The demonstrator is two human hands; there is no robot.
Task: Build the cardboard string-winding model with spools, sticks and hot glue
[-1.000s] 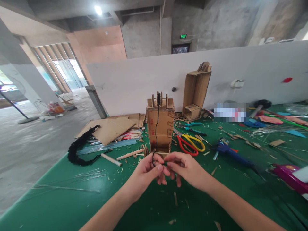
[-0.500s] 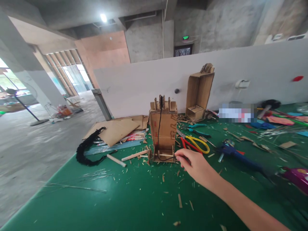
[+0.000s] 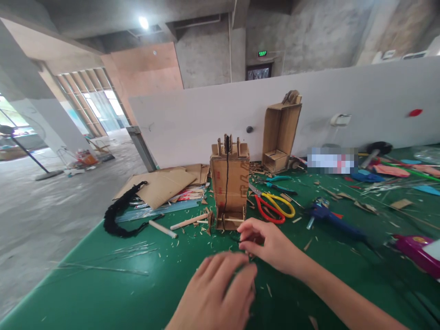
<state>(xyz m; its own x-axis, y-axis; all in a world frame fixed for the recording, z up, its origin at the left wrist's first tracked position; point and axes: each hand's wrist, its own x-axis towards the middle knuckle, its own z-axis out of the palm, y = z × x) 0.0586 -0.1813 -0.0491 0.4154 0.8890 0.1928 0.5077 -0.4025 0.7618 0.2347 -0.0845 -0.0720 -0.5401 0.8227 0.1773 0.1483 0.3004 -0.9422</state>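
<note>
A small upright cardboard model (image 3: pixel 229 183) stands on the green table, a black string (image 3: pixel 226 183) running down its front from the slotted top. A thin wooden stick (image 3: pixel 232 220) crosses its base, with a cardboard wheel (image 3: pixel 210 221) at the left end. My right hand (image 3: pixel 266 240) is at the base's right front corner, fingertips pinched on what looks like the string's loose end. Nearer to me, my left hand (image 3: pixel 223 288) hovers over the table, slightly blurred, its fingers bent but apart, with nothing visible in them.
Scissors (image 3: pixel 270 208), pliers (image 3: pixel 280 187) and a blue glue gun (image 3: pixel 330 217) lie to the right. On the left are cardboard sheets (image 3: pixel 154 183), a black fuzzy strip (image 3: pixel 118 215) and wooden dowels (image 3: pixel 163 229). Another cardboard frame (image 3: pixel 282 133) stands by the white partition.
My left hand has come into view from below. My right hand has moved slightly down and toward me from the base, and the string now hangs straighter along the cardboard.
</note>
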